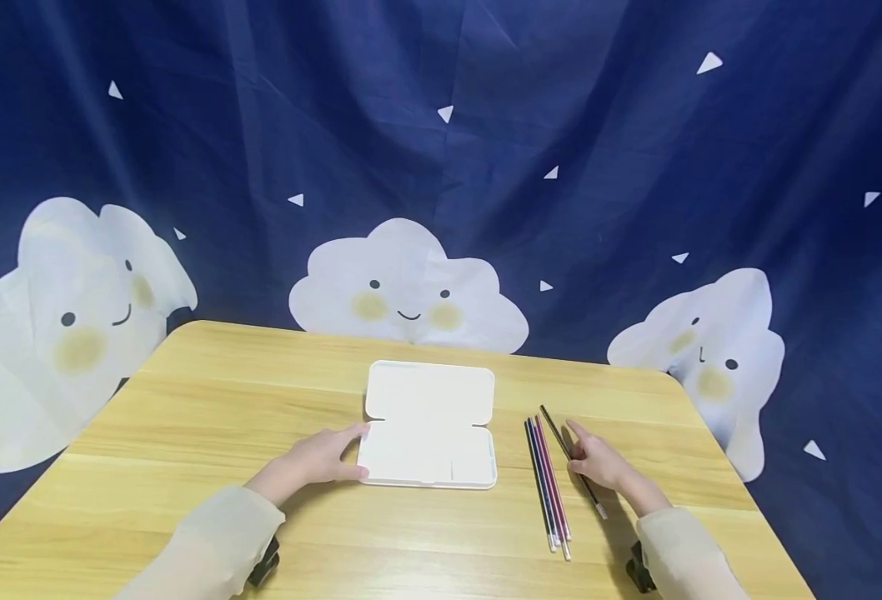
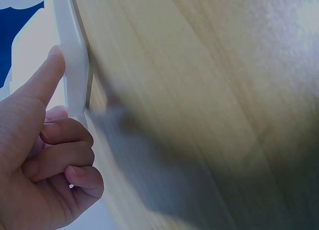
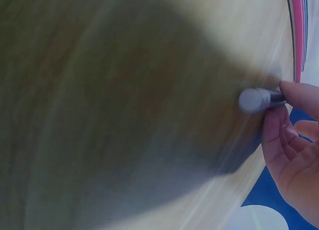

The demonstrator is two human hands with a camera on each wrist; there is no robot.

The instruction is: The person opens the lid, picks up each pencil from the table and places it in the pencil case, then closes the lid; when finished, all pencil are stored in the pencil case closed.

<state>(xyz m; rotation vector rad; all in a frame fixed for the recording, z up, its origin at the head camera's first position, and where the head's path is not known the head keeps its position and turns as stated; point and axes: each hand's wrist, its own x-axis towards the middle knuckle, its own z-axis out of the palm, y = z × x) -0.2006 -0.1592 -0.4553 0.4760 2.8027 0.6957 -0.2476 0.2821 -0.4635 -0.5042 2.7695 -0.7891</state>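
A white pencil case [image 1: 426, 454] lies on the table with its lid [image 1: 429, 392] folded back away from me. My left hand [image 1: 321, 456] grips the case's left side, thumb at the near corner and index finger at the far one. In the left wrist view the thumb [image 2: 47, 73] presses on the case's rim and the other fingers are curled. With thumb and fingers my right hand [image 1: 602, 460] pinches a dark pencil [image 1: 591, 493]. Its white end [image 3: 253, 100] points toward the right wrist camera. Left of that hand lie several pencils [image 1: 548, 492] side by side, dark and red ones.
The wooden table [image 1: 261, 367] has rounded far corners. Behind it hangs a dark blue curtain [image 1: 381, 150] printed with white clouds and small triangles. Its folds reach down past the table's far edge.
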